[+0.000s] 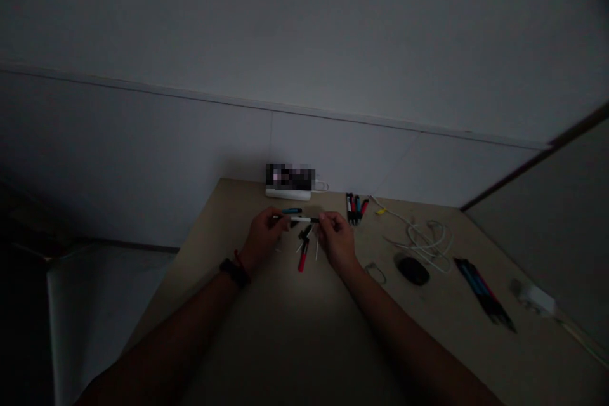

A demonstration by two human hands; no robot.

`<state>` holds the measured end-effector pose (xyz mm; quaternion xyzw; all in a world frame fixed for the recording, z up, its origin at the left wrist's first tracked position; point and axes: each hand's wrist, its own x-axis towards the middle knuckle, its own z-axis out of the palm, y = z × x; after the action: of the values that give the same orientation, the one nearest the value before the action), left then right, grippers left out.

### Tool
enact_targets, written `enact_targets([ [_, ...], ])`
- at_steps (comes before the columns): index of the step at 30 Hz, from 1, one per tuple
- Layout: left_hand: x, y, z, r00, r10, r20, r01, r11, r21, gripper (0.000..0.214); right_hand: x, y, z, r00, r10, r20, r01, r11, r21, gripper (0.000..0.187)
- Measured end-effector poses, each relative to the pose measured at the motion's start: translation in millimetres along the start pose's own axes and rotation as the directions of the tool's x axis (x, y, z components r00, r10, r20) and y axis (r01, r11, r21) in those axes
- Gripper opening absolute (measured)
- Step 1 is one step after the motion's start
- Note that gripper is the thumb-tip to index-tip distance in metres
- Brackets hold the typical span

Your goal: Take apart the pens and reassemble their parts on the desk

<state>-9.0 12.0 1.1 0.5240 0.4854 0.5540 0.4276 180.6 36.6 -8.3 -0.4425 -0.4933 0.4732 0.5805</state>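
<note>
Between my two hands a slim black-and-white pen (pixel 301 219) is held level above the table. My left hand (pixel 266 231) pinches its left end, and my right hand (pixel 337 241) pinches the dark right end. Just behind the left fingers lies a blue-and-black pen part (pixel 292 210). Below the held pen, a red pen part (pixel 303 255) and a black piece (pixel 306 232) rest on the table. A thin white stick (pixel 317 248), perhaps a refill, lies beside my right fingers. The dim light hides finer detail.
On the table (pixel 285 330), several coloured pens (pixel 356 208) lie at the back. A white cable (pixel 419 244), black mouse (pixel 413 270), more pens (pixel 483 292) and a white plug (pixel 537 298) are to the right. A white stand (pixel 288 194) with a blurred-out top stands by the wall.
</note>
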Motion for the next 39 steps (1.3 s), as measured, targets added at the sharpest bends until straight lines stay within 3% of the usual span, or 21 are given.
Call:
enact_targets([
  [3,-3,2,2.0,0.999,0.019,0.039,-0.022,0.997,0.073,0.026,4,0,-2,0.997,0.064,-0.048,-0.059,0.993,0.099,0.041],
  [6,-3,1,2.5,0.999,0.047,0.009,-0.048,0.990,0.133,0.030,5,-1,-1,0.992,0.114,-0.062,-0.104,0.984,0.144,0.041],
  [16,-2,-2,1.5,0.997,0.082,0.009,-0.082,0.972,0.221,0.025,7,-2,-1,0.986,0.159,-0.038,-0.147,0.962,0.229,0.043],
  [27,-3,8,1.5,1.000,-0.002,-0.030,0.003,0.999,0.035,0.028,7,4,-3,0.988,0.132,0.079,-0.131,0.991,-0.015,0.052],
  [33,-3,6,1.2,0.999,-0.018,-0.031,0.019,0.998,0.053,0.029,7,3,-2,0.986,0.135,0.098,-0.136,0.991,0.000,0.054],
  [39,-2,1,0.4,0.997,0.055,-0.047,-0.047,0.985,0.165,0.030,6,2,-2,0.986,0.130,0.101,-0.127,0.991,-0.039,0.054],
])
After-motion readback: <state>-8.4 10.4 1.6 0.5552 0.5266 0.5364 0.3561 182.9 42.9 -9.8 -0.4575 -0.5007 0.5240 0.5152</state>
